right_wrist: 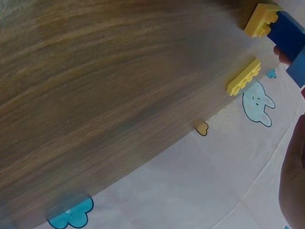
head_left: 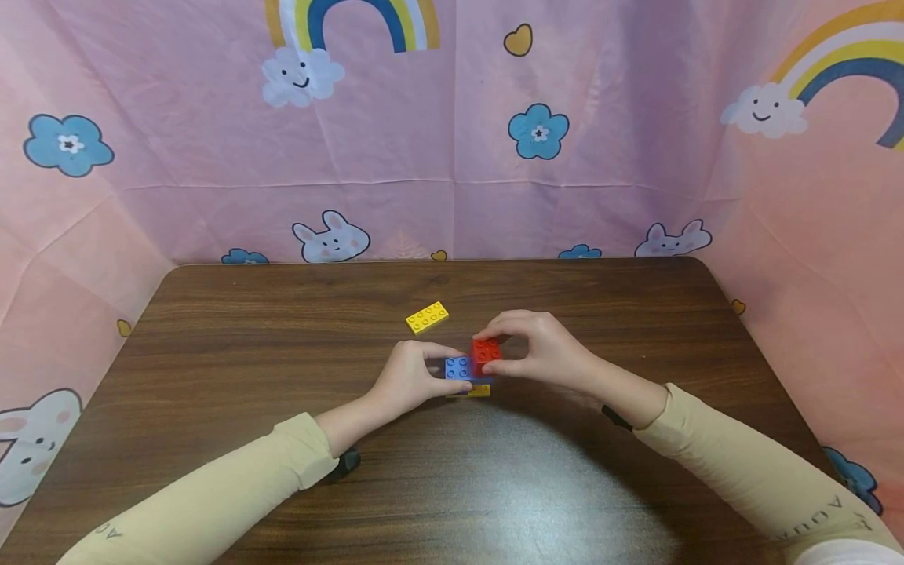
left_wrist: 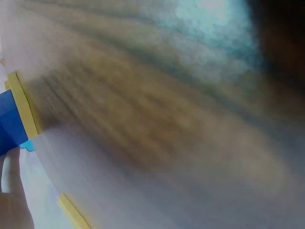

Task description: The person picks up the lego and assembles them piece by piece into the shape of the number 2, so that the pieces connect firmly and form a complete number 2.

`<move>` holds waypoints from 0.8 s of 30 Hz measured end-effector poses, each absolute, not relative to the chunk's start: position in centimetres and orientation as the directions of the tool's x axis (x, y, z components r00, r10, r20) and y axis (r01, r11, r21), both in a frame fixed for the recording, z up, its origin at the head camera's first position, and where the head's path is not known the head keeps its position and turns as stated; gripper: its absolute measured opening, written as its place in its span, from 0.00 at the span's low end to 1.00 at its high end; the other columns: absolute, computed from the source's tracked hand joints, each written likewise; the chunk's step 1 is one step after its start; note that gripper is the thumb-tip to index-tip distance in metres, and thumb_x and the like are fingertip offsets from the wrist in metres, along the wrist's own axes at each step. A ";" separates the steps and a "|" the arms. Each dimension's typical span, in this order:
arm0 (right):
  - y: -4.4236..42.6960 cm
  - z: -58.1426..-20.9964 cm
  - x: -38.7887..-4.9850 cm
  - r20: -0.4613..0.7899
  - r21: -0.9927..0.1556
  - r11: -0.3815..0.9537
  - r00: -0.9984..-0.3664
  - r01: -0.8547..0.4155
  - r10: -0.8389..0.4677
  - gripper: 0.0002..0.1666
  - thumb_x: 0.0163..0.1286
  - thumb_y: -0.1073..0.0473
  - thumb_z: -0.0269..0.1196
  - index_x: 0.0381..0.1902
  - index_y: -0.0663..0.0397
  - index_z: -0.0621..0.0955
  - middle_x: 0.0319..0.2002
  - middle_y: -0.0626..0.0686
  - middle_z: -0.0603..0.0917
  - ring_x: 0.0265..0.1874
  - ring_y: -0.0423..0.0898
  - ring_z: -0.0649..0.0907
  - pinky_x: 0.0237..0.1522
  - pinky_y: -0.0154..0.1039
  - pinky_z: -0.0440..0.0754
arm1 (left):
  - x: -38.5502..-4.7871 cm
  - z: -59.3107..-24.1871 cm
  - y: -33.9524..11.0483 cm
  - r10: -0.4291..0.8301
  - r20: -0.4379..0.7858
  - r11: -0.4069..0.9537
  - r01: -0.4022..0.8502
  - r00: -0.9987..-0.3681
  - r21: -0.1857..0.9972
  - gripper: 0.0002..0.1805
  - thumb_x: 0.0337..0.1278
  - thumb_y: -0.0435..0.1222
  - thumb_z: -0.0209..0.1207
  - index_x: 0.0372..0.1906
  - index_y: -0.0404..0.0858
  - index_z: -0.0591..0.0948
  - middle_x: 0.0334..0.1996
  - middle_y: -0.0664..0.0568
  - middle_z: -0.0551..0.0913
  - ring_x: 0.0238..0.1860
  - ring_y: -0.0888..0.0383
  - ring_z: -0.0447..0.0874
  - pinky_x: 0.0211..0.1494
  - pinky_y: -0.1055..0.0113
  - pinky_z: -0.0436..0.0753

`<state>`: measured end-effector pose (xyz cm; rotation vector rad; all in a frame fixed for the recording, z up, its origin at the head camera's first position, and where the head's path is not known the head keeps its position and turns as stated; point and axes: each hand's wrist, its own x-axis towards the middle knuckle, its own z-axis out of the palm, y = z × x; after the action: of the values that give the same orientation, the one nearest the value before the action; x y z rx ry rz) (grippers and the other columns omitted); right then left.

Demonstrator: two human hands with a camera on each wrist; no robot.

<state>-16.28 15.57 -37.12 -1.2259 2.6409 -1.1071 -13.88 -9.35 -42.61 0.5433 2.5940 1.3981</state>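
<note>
In the head view my left hand pinches a blue toy building brick between thumb and fingers. My right hand grips a red building brick at the right end of the blue one; whether the two are locked together I cannot tell. Beneath the blue brick a yellow building plate partly shows. From the right wrist, a darker blue brick stands on that plate, with a second blue one above, set off to one side. Only the edge of the red brick shows there.
Behind the hands, a second yellow studded plate lies flat on the dark wooden table. A pink printed cloth hangs along the table's back and sides. Much of the left wrist view is blurred.
</note>
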 end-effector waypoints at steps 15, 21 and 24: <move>15.5 -37.1 -16.2 0.277 -0.589 0.436 -0.676 -0.681 -0.682 0.24 0.56 0.59 0.83 0.51 0.56 0.90 0.45 0.51 0.92 0.44 0.45 0.89 0.50 0.47 0.92 | -13.9 -42.7 -9.4 0.384 0.035 0.486 0.234 -0.923 0.842 0.22 0.52 0.39 0.81 0.52 0.36 0.91 0.49 0.43 0.93 0.49 0.52 0.93 0.48 0.65 0.93; 15.4 -37.0 -16.2 0.277 -0.575 0.435 -0.665 -0.693 -0.693 0.22 0.58 0.59 0.83 0.50 0.57 0.90 0.43 0.51 0.92 0.42 0.44 0.88 0.48 0.49 0.93 | -13.9 -42.7 -9.4 0.384 0.040 0.485 0.238 -0.922 0.842 0.22 0.52 0.39 0.81 0.52 0.36 0.91 0.49 0.43 0.93 0.49 0.51 0.93 0.49 0.65 0.93; 15.3 -37.0 -16.2 0.276 -0.569 0.437 -0.662 -0.697 -0.697 0.22 0.58 0.59 0.83 0.49 0.57 0.90 0.42 0.51 0.92 0.41 0.44 0.88 0.48 0.49 0.93 | -13.9 -42.7 -9.4 0.382 0.039 0.487 0.237 -0.923 0.841 0.22 0.52 0.39 0.81 0.52 0.36 0.91 0.49 0.43 0.93 0.49 0.51 0.92 0.49 0.65 0.93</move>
<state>-16.23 15.29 -37.05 -1.2916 2.6628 -1.0548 -13.90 -9.39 -42.70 0.5399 2.5737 1.4188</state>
